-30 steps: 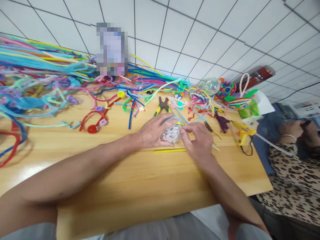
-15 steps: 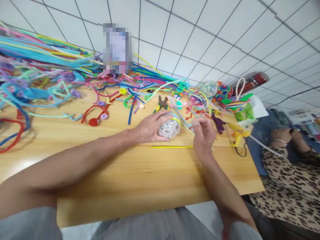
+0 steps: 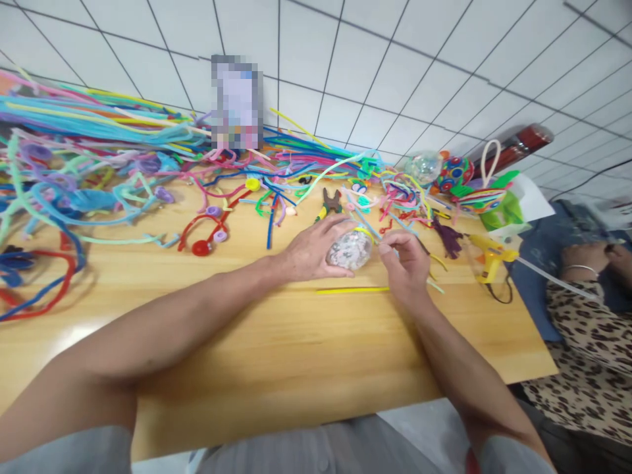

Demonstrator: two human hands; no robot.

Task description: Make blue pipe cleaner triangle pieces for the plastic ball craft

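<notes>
The left hand (image 3: 311, 252) curls half open around the ball (image 3: 348, 252), over the table (image 3: 296, 349). The right hand (image 3: 407, 264) bends its fingers beside it; whether they pinch something, I cannot tell. The ball is shiny, whitish with grey speckles, yellow strip (image 3: 366, 233) on top.

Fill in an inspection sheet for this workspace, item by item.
Surface: wooden table, light glare at left.
Job's things: speckled rounded object with a yellow strip along its upper edge; yellow stem lying on the table.
Clutter: colourful stems along the far side, pliers, glue gun.
Left hand: holds the rounded object.
Right hand: curled beside it; grip unclear.
Cables: black cord by the glue gun.
Surroundings: white tiles beyond the table; another person's spotted clothing at right.
</notes>
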